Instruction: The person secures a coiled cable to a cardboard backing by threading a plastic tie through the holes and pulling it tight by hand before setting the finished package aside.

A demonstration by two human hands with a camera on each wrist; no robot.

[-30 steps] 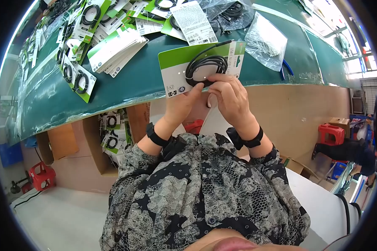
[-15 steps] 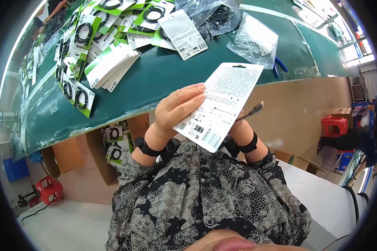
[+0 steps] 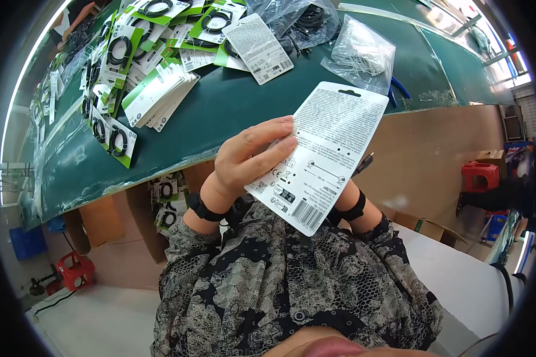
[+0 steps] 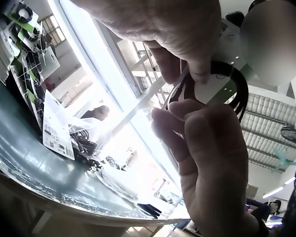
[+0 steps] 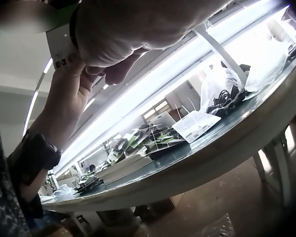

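Observation:
In the head view a printed card is tilted with its white back showing. My left hand grips its left edge, fingers lying on the back. The card mostly hides my right hand; a black cable end pokes out past its right edge. The left wrist view shows black cable coils against the card's other side, with my left hand above and my right hand below, its thumb and finger pinching a thin white tie. My right hand fills the top of the right wrist view.
On the green table lie a pile of carded cables, a stack of cards, a single card, a bag of black cables, a bag of white ties and blue-handled pliers. A box of carded cables is below.
The card has turned from its green front, with the coil showing, to its white back. My left hand has come onto that back, and my right hand has gone behind the card.

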